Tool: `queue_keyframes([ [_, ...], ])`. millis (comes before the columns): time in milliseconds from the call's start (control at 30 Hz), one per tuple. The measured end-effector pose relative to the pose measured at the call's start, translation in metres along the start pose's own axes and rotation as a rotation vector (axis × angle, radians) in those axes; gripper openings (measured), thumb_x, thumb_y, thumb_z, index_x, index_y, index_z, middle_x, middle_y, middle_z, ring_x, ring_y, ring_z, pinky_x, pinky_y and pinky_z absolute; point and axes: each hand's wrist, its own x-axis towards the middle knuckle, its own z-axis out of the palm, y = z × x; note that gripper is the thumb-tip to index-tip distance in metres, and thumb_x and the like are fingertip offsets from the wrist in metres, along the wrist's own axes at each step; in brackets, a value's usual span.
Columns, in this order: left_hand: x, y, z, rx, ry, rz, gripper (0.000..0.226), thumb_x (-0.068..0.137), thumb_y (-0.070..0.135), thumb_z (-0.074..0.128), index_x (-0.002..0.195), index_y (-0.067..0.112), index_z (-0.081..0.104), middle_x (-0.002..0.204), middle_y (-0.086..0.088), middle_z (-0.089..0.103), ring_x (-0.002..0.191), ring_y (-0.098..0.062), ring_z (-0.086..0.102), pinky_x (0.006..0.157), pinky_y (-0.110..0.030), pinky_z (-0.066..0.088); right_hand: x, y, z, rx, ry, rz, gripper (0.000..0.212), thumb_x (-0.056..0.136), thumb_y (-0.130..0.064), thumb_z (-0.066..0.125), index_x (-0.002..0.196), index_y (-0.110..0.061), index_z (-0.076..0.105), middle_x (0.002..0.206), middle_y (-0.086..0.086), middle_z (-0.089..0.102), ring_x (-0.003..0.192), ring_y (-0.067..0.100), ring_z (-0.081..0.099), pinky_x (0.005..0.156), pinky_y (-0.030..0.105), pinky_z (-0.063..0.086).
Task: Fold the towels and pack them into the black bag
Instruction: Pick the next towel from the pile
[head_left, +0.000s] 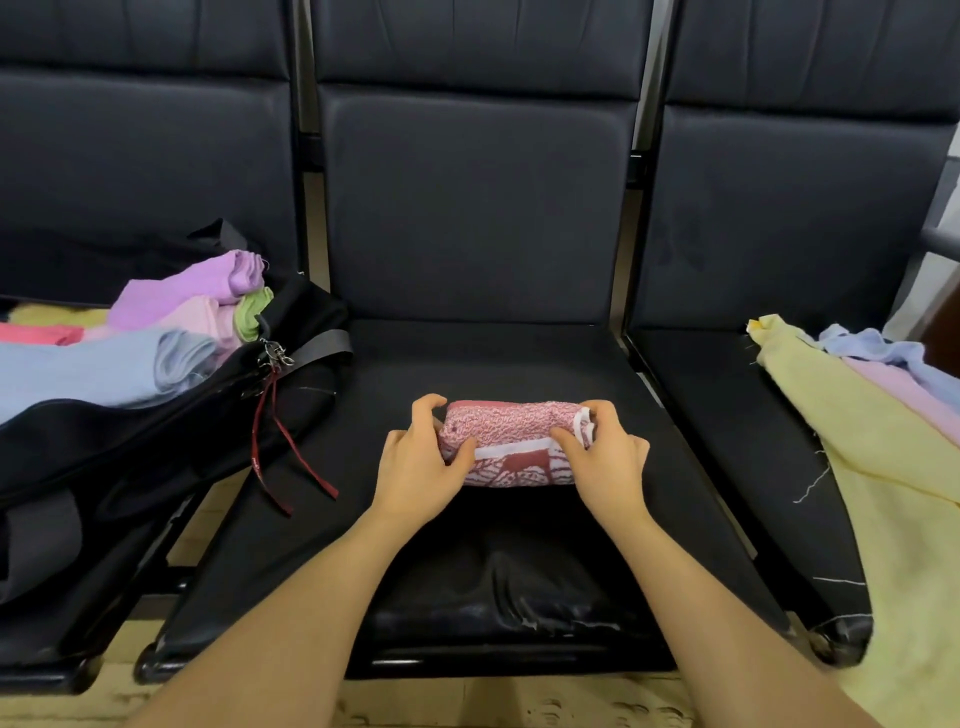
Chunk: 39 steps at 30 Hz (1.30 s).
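- Head view, near: left hand (415, 467) and right hand (605, 457) each grip an end of the folded red towel (511, 441) on the middle seat (467, 364).
- Right: loose towels (857, 441) remain unfolded.
- Far left: black bag (156, 441) already holds several folded towels (104, 364), so the task seems partway done.

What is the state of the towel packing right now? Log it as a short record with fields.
in hand: red-and-white patterned towel, folded small, on the middle seat
left hand: grips the towel's left end
right hand: grips the towel's right end
black bag: open on the left seat, holding folded lilac towel and light blue towel, among others
unfolded pile: yellow towel and others on the right seat
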Motion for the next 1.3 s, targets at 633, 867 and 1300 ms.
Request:
queue_keyframes([
  [633,0.046,-0.005,0.050,0.519,-0.027,-0.252,0.037,0.102,0.028,0.037,0.138,0.020,0.040,0.127,-0.008,0.056,0.116,-0.027,0.051,0.093,-0.036,0.037,0.036,0.022,0.026,-0.614,-0.053,0.075,0.064,0.090,-0.061,0.048,0.135,-0.016,0.046,0.137,0.005,0.043,0.129,0.025,0.035,0.106,0.043,0.021],
  [867,0.041,-0.006,0.045,0.601,-0.115,-0.191,0.039,0.104,0.032,0.027,0.136,0.022,0.045,0.130,-0.006,0.054,0.117,-0.028,0.051,0.098,-0.038,0.032,0.033,0.018,0.027,-0.702,-0.202,0.070,0.067,0.091,-0.064,0.040,0.138,-0.016,0.044,0.139,0.007,0.045,0.129,0.027,0.035,0.109,0.042,0.020],
  [1300,0.020,0.005,0.036,0.645,-0.125,-0.117,0.044,0.101,0.046,0.032,0.135,0.018,0.034,0.129,-0.007,0.047,0.107,-0.023,0.058,0.094,-0.040,0.036,0.007,0.007,0.034,-0.542,-0.121,-0.047,0.034,0.097,-0.044,0.045,0.119,-0.018,0.042,0.114,0.001,0.058,0.106,0.021,0.056,0.100,0.036,0.021],
])
